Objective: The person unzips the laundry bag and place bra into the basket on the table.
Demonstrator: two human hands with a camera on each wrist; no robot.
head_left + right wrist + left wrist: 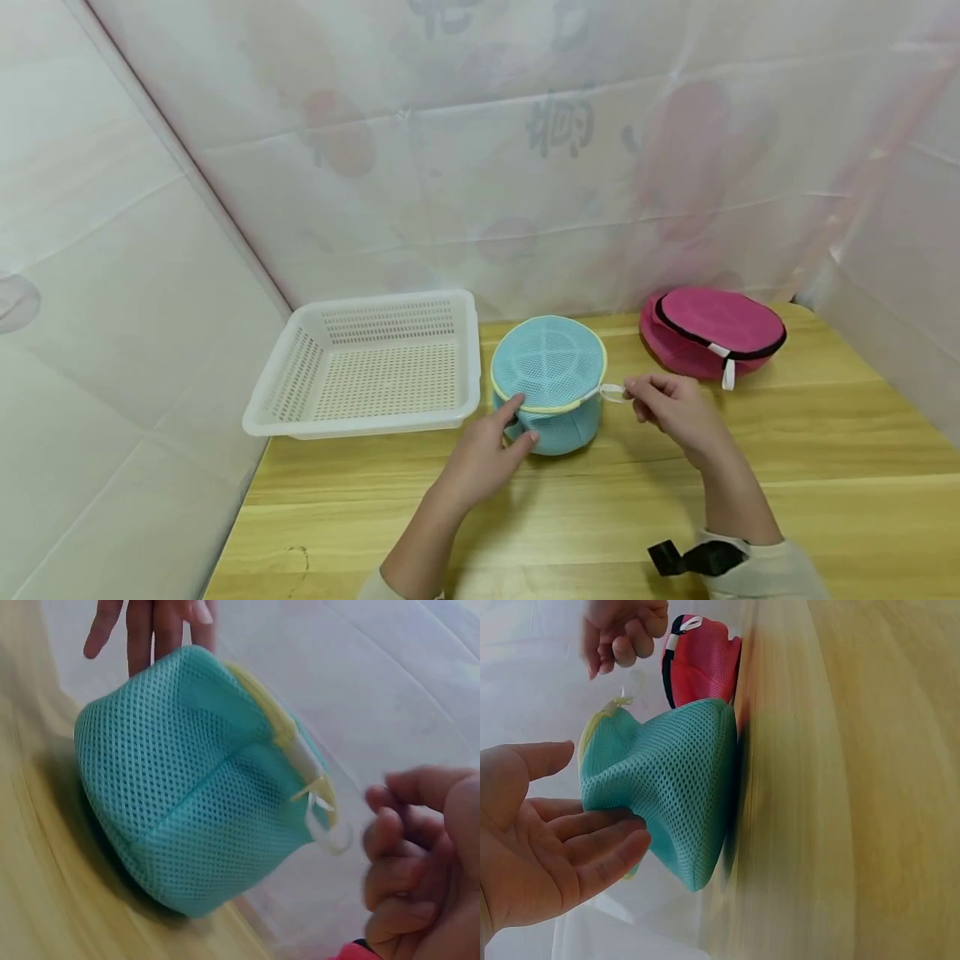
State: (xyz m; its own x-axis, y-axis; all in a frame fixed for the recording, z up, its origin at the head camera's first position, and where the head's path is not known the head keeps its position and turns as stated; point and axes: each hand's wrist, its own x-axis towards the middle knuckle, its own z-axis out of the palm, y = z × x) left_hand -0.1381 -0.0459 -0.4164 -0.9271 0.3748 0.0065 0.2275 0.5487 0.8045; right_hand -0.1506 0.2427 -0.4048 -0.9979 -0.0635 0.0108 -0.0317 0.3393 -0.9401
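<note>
A teal mesh laundry bag (553,367) with yellow trim stands on the table, its round top facing up. My left hand (486,454) is at its near left side. In the left wrist view, the straight fingers (600,847) touch the dented mesh while the thumb stays apart from it. A white loop (330,829) hangs out from the bag's trim. Just beyond the loop is my right hand (675,408), fingers curled, thumb and index fingertips close together. The right wrist view shows a small gap between that hand and the loop.
On the left stands a white perforated plastic basket (472,350). A pink mesh bag (720,321) with black trim and a white tab lies at the back right. The wooden table (585,533) meets hanging printed sheets (420,167) at the back and sides.
</note>
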